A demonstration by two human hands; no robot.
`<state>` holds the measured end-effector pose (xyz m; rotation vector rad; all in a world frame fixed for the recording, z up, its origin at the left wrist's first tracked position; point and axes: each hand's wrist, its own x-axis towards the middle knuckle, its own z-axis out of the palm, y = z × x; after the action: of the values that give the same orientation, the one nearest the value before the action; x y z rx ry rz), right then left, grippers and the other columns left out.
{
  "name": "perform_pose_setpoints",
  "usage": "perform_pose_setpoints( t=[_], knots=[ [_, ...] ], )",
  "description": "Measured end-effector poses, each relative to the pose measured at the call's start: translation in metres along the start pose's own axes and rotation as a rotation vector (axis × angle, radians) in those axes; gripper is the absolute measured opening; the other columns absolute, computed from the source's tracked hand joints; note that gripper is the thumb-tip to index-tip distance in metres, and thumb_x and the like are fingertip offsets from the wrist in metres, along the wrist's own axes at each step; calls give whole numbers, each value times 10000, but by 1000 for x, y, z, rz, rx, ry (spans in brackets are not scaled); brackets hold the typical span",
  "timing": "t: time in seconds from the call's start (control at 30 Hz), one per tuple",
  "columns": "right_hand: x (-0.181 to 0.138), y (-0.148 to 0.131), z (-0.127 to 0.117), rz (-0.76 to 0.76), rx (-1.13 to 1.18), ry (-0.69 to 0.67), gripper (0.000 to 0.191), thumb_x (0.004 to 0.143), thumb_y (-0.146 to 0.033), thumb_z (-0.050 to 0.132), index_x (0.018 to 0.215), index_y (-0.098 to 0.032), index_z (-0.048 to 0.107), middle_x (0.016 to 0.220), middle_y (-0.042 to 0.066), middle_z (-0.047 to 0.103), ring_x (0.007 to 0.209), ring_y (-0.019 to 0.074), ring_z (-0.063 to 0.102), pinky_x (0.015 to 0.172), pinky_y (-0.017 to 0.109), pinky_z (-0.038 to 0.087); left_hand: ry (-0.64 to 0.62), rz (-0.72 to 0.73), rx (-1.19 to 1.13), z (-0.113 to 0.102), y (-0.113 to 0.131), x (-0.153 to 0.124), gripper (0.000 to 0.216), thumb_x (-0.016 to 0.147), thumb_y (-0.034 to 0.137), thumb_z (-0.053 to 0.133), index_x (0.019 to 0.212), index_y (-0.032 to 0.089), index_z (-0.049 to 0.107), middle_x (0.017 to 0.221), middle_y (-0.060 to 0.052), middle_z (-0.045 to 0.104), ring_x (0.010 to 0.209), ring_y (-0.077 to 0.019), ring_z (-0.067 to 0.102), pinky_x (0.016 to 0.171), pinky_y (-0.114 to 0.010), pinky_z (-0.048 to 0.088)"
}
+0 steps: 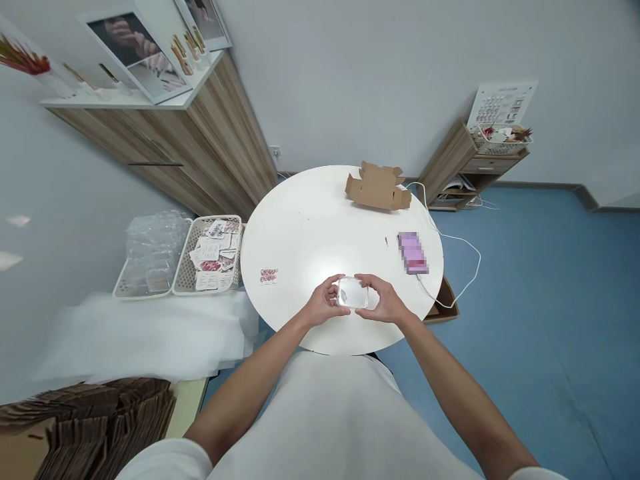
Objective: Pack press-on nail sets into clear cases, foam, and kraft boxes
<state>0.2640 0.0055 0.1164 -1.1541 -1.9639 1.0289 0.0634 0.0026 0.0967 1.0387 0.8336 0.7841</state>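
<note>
Both hands hold a small clear plastic box (353,293) over the near side of the round white table (300,227). My left hand (324,303) grips its left end between thumb and fingers. At the right end, the thumb and fingers of my right hand (384,300) are closed on the same box. Something small and dark shows at its left side, too small to name. To the left on the tabletop lies a small printed card (269,276) with reddish pictures. An unfolded brown cardboard box (379,187) rests at the far edge.
A phone with a blurred purple screen (413,253) lies on the table's right side, joined to a white cable (465,240). Left of the table stand a basket of printed cards (183,273), clear plastic packs (155,247), white sheets (150,333) and stacked brown cardboard (95,427).
</note>
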Motion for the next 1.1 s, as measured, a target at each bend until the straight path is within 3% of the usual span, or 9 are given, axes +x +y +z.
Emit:
perform_pose_setpoints(
  t=[0.2, 0.47, 0.63, 0.77, 0.87, 0.97, 1.1],
  knots=[
    [-1, -6, 3, 8, 78, 40, 449, 544, -281, 667, 953, -213, 495, 1085, 83, 548, 982, 235, 524, 813, 368, 429, -14, -19, -21, 0, -3, -5, 797, 520, 164, 752, 1212, 250, 366, 885, -33, 556, 826, -157, 557, 709, -318, 465],
    [13, -19, -9, 27, 83, 31, 437, 532, -263, 678, 932, -196, 514, 1056, 73, 559, 972, 205, 526, 827, 339, 434, -9, -83, -61, -3, 14, -4, 797, 597, 207, 700, 1279, 294, 297, 981, -59, 553, 797, -141, 577, 722, -332, 459],
    [12, -19, -8, 63, 107, -10, 431, 535, -268, 686, 931, -198, 529, 1028, 61, 576, 946, 198, 535, 825, 337, 431, 96, -157, -65, -10, 7, -12, 483, 628, 270, 674, 1079, 202, 515, 857, -31, 561, 719, -112, 571, 728, -333, 470],
    [15, -17, -1, 205, 206, 5, 260, 687, -387, 568, 863, -197, 547, 894, 35, 604, 813, 163, 574, 762, 322, 443, 116, -161, -43, -15, -2, -20, 383, 620, 276, 684, 966, 153, 572, 794, -37, 565, 713, -117, 562, 711, -320, 474],
    [21, -13, 9, 371, 307, 117, 363, 790, -503, 368, 777, -184, 540, 811, 35, 601, 635, 123, 578, 652, 291, 451, 89, -163, -30, -18, -7, -25, 409, 618, 269, 689, 992, 156, 569, 804, -38, 569, 709, -114, 561, 711, -316, 473],
    [26, -9, 21, 508, 383, 201, 436, 768, -577, 347, 714, -178, 514, 729, 28, 583, 486, 90, 516, 534, 257, 428, 53, -166, -22, -20, -12, -29, 405, 622, 264, 687, 995, 163, 569, 823, -41, 569, 711, -107, 556, 690, -295, 469],
    [25, -4, 36, 626, 469, 217, 485, 744, -632, 327, 697, -181, 498, 561, -13, 491, 410, 81, 439, 448, 234, 368, 19, -177, -16, -24, -18, -33, 401, 621, 258, 689, 993, 168, 568, 835, -43, 573, 692, -90, 543, 651, -257, 456]
  ],
)
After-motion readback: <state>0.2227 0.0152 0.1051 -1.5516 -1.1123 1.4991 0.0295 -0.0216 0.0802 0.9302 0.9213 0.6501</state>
